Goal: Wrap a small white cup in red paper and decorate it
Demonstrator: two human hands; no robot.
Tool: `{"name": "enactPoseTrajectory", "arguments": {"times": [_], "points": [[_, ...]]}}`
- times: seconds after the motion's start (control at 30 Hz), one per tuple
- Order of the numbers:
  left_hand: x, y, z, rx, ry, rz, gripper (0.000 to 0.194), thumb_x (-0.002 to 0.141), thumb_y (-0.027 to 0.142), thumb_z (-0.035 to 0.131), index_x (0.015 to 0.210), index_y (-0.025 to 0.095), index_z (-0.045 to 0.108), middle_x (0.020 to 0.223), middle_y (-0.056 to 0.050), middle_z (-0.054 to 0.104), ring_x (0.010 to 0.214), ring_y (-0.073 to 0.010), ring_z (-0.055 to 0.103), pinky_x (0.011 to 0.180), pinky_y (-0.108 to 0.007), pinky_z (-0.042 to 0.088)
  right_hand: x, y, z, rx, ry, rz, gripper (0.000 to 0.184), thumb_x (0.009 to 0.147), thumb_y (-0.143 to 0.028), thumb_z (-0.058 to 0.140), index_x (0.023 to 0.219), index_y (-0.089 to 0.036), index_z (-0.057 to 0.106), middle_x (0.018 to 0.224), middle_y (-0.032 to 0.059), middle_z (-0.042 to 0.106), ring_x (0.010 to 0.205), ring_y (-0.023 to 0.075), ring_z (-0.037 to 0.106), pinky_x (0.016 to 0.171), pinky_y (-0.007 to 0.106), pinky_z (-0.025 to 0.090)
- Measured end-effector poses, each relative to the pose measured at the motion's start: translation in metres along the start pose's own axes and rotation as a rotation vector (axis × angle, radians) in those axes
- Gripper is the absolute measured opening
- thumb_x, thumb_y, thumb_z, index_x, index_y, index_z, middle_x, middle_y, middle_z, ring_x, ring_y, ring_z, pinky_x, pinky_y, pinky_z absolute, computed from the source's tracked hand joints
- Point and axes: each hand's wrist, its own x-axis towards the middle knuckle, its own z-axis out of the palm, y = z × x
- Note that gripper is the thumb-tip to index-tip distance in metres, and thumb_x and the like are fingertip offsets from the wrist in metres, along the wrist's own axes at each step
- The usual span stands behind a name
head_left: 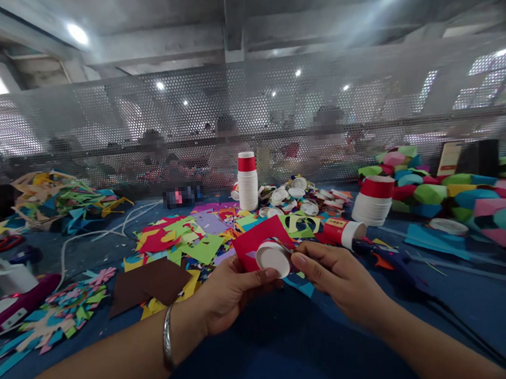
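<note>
My left hand (pixel 228 290) is closed on a sheet of red paper (pixel 254 239) and a round white paper cup piece (pixel 272 261), its thumb pressing the disc's lower edge. The disc's pale flat face is towards me, with the red sheet behind it. At the disc's right edge my right hand (pixel 329 271) is closed in a pinch. A thin dark edge shows by its fingertips, but what it grips is mostly hidden. Just beyond lie colourful paper scraps (pixel 205 249) and a heap of white cup pieces (pixel 297 192).
Stacked paper cups (pixel 247 184) stand ahead, with another stack (pixel 373 203) to the right. Near my right hand lie a tipped red cup (pixel 344 232) and a dark glue gun (pixel 390 257) with a cord. A purple power strip (pixel 21 304) sits left. Perforated metal screening (pixel 273 112) closes the back.
</note>
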Motion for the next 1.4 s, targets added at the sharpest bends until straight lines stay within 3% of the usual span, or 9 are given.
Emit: {"name": "enactPoseTrajectory", "arguments": {"times": [0.47, 0.67, 0.73, 0.87, 0.97, 1.1, 1.4], "points": [[0.003, -0.002, -0.002, 0.052, -0.009, 0.02, 0.047, 0.065, 0.024, 0.087, 0.108, 0.016, 0.07, 0.107, -0.009, 0.071, 0.084, -0.0145, 0.067, 0.081, -0.026, 0.05, 0.001, 0.006, 0.0, 0.107, 0.039, 0.047, 0.041, 0.093, -0.054, 0.051, 0.071, -0.02, 0.048, 0.061, -0.0061, 0.028, 0.05, 0.0084, 0.022, 0.044, 0.025, 0.016], [0.004, 0.003, -0.001, 0.111, 0.015, 0.063, 0.043, 0.064, 0.028, 0.087, 0.101, 0.015, 0.07, 0.096, -0.009, 0.072, 0.078, -0.0153, 0.067, 0.073, -0.026, 0.049, 0.003, 0.006, -0.001, 0.193, 0.111, 0.037, 0.04, 0.091, -0.054, 0.055, 0.071, -0.02, 0.05, 0.061, -0.0064, 0.028, 0.051, 0.0085, 0.019, 0.044, 0.025, 0.015], [0.004, 0.006, -0.002, 0.194, 0.037, 0.099, 0.041, 0.066, 0.034, 0.085, 0.1, 0.014, 0.069, 0.088, -0.007, 0.072, 0.073, -0.0143, 0.065, 0.067, -0.025, 0.047, 0.003, 0.005, -0.001, 0.217, 0.104, 0.033, 0.04, 0.091, -0.054, 0.055, 0.073, -0.019, 0.053, 0.061, -0.0063, 0.03, 0.052, 0.0087, 0.019, 0.045, 0.025, 0.016], [0.004, 0.015, -0.008, 0.424, 0.146, 0.301, 0.036, 0.072, 0.041, 0.079, 0.093, 0.015, 0.066, 0.077, -0.005, 0.071, 0.067, -0.0143, 0.063, 0.065, -0.026, 0.047, 0.003, 0.001, -0.002, 0.246, 0.092, 0.041, 0.039, 0.091, -0.055, 0.056, 0.075, -0.019, 0.058, 0.059, -0.0062, 0.031, 0.051, 0.0088, 0.018, 0.044, 0.025, 0.015], [0.002, 0.022, -0.013, 0.508, 0.22, 0.381, 0.033, 0.077, 0.041, 0.075, 0.095, 0.015, 0.065, 0.082, -0.007, 0.072, 0.072, -0.0163, 0.064, 0.067, -0.027, 0.047, 0.002, -0.002, -0.002, 0.245, 0.109, 0.048, 0.039, 0.09, -0.056, 0.057, 0.076, -0.019, 0.06, 0.059, -0.0054, 0.032, 0.051, 0.009, 0.02, 0.044, 0.024, 0.015], [0.0, 0.023, -0.015, 0.489, 0.203, 0.389, 0.029, 0.079, 0.04, 0.073, 0.096, 0.017, 0.067, 0.088, -0.006, 0.072, 0.076, -0.0167, 0.064, 0.069, -0.027, 0.048, 0.001, -0.005, 0.0, 0.241, 0.107, 0.06, 0.04, 0.088, -0.057, 0.058, 0.079, -0.018, 0.061, 0.06, -0.005, 0.035, 0.051, 0.0087, 0.021, 0.044, 0.024, 0.016], [0.0, 0.018, -0.017, 0.58, 0.088, 0.338, 0.032, 0.075, 0.04, 0.075, 0.095, 0.016, 0.067, 0.085, -0.008, 0.071, 0.072, -0.0176, 0.063, 0.064, -0.027, 0.045, 0.007, 0.001, -0.001, 0.075, 0.074, -0.027, 0.028, 0.086, -0.047, 0.064, 0.081, -0.02, 0.061, 0.073, -0.0021, 0.053, 0.066, 0.0125, 0.044, 0.061, 0.025, 0.036]]}}
